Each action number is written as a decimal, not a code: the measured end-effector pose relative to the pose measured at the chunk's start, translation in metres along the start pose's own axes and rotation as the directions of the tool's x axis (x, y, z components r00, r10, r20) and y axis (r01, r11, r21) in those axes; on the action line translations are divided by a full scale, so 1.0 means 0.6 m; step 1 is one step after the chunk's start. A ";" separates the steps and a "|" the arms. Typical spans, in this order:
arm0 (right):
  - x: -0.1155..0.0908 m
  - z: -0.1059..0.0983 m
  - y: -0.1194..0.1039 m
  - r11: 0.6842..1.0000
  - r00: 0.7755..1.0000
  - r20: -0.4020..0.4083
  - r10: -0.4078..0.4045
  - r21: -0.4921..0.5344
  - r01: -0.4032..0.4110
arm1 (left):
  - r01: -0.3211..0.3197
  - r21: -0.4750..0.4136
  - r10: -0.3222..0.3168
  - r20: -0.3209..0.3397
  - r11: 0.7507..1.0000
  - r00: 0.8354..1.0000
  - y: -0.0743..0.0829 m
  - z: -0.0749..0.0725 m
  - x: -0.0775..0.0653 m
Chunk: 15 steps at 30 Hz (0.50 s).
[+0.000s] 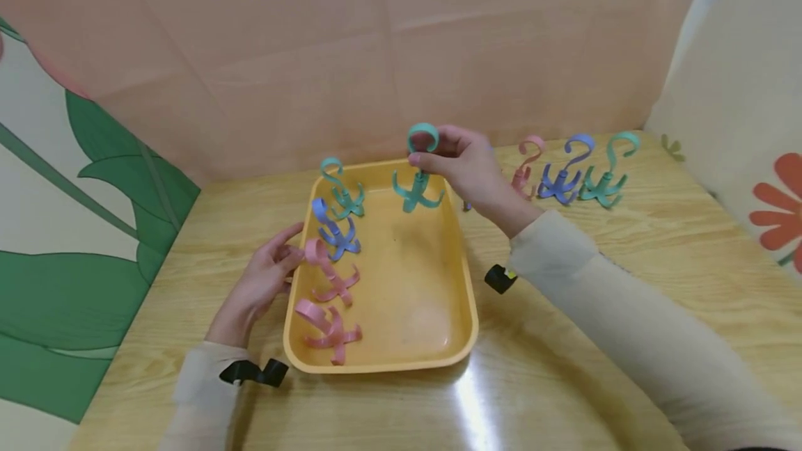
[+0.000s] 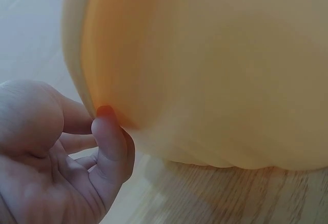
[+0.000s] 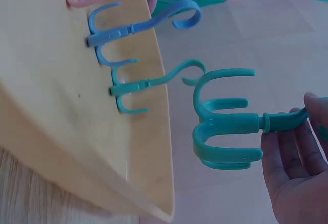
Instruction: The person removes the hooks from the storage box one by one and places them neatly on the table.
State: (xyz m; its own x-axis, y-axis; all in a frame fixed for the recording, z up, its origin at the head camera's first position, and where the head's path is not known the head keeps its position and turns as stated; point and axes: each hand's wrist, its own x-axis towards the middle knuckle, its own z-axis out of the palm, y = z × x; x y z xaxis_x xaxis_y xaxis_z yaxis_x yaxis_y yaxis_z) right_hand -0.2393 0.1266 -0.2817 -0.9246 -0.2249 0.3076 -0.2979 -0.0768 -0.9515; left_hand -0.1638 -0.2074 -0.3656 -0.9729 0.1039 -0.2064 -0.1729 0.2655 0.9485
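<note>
My right hand [image 1: 466, 165] pinches a green four-pronged hanger hook [image 1: 416, 193] by its curved stem. It holds the hook upright over the back right part of a yellow tray [image 1: 466, 298], prongs down. At the tray's left side my left hand [image 1: 266, 273] grips the rim between thumb and fingers, as the left wrist view shows. Along the left inside wall stand another green hook [image 1: 347, 200], a blue hook [image 1: 340, 236] and two pink hooks, one [image 1: 335, 284] behind the other [image 1: 335, 336]. In the right wrist view the held hook [image 3: 228, 124] hangs apart from the others.
Right of the tray on the wooden table [image 1: 658, 263] stand a pink hook [image 1: 523, 176], a blue hook [image 1: 560, 183] and a green hook [image 1: 604, 186]. A small blue piece [image 1: 466, 206] shows beside the tray, mostly hidden by my right hand. A pink cloth [image 1: 313, 54] hangs behind the table.
</note>
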 end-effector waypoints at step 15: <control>-0.064 -0.111 -0.022 0.990 0.998 -0.039 0.039 -0.133 -0.043 | 0.005 -0.021 -0.004 0.028 1.000 1.000 -0.005 -0.003 0.001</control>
State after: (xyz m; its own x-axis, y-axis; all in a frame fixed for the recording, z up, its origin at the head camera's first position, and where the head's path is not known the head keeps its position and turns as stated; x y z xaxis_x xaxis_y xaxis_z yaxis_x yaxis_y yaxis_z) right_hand -0.2160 0.2012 -0.2814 -0.9439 -0.1897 0.2704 -0.2865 0.0633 -0.9560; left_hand -0.1645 -0.2099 -0.3679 -0.9674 0.1301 -0.2173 -0.1809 0.2456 0.9523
